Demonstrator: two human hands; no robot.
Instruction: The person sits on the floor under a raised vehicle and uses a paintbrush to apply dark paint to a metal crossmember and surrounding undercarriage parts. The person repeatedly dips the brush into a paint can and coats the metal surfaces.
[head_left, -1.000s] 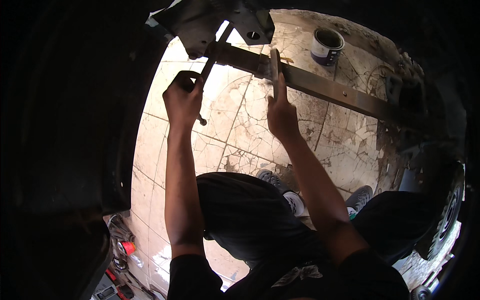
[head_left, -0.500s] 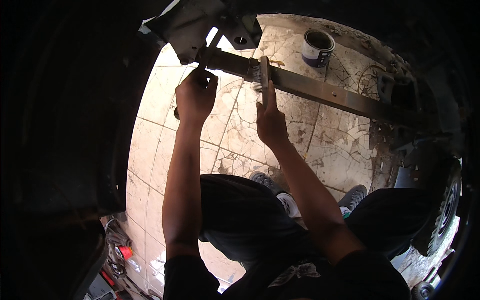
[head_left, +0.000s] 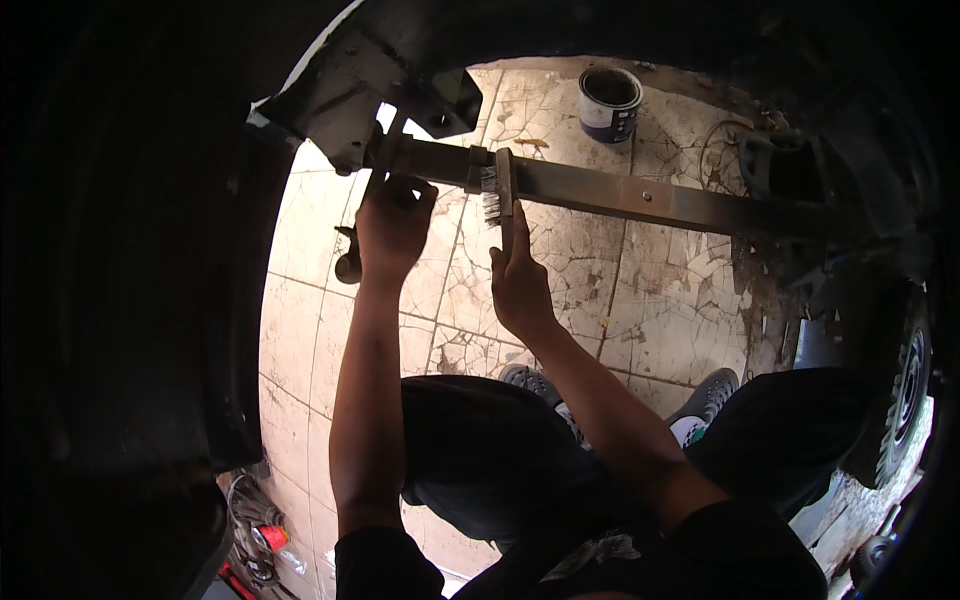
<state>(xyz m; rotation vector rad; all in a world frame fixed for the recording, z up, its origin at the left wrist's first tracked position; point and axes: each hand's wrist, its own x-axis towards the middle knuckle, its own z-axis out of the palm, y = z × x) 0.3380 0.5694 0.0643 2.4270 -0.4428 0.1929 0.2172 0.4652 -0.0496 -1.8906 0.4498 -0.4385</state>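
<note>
Rust-brown steel, a long flat bar [head_left: 640, 195] runs across the upper part of the view above the cracked tiled floor [head_left: 620, 300]; the right hand [head_left: 520, 285] has its grip closed on the handle of a wire brush [head_left: 497, 195], bristles against the bar near its left end; the left hand [head_left: 392, 225] grips a dark rod-like tool [head_left: 362, 215] just beside the bracket [head_left: 360, 90]; a paint can [head_left: 609, 103] stands on the floor beyond the bar.

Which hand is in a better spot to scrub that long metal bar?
The right hand, probably. It holds the wire brush with its bristles at the metal bar. The left hand grips a thin rod at the bar's end.
</note>
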